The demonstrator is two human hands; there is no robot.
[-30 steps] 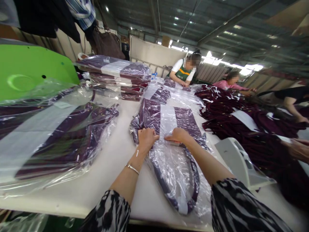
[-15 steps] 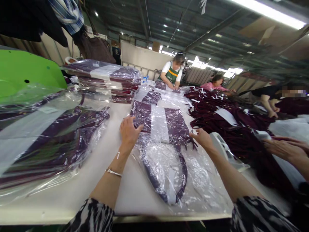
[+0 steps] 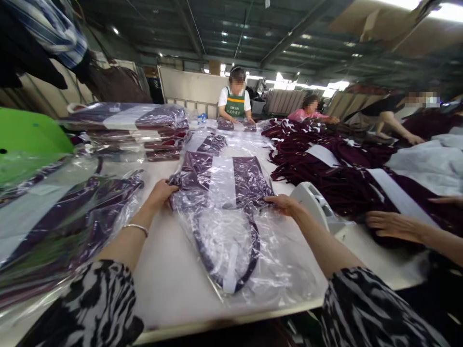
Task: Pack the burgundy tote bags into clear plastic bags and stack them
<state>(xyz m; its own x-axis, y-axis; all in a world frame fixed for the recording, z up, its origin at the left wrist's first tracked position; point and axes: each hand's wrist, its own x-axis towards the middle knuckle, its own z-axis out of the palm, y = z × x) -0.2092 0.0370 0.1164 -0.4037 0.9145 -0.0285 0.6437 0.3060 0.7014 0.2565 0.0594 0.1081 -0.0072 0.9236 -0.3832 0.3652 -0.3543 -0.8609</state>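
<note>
A dark purple handbag (image 3: 249, 180) lies in a clear plastic bag on the white table (image 3: 181, 289). A white band crosses its body, and its looped strap (image 3: 202, 255) points toward me, with a white wrap at the bottom of the loop. My left hand (image 3: 162, 193) is closed on the left edge of the wrapped handbag, its fingers partly hidden by the plastic. On the opposite edge, my right hand (image 3: 284, 204) pinches the plastic near the handbag's corner.
Wrapped handbags are stacked (image 3: 133, 125) at the back left, and a large wrapped one (image 3: 72, 217) lies nearer. Maroon straps and bags (image 3: 325, 164) are heaped on the right, beside a white device (image 3: 311, 200). A co-worker's hand (image 3: 398, 225) rests there. Another person (image 3: 235, 99) works opposite.
My left hand has gone from lying open on the handbag's left side to gripping its edge. My right hand keeps hold of the right edge. The view has shifted right.
</note>
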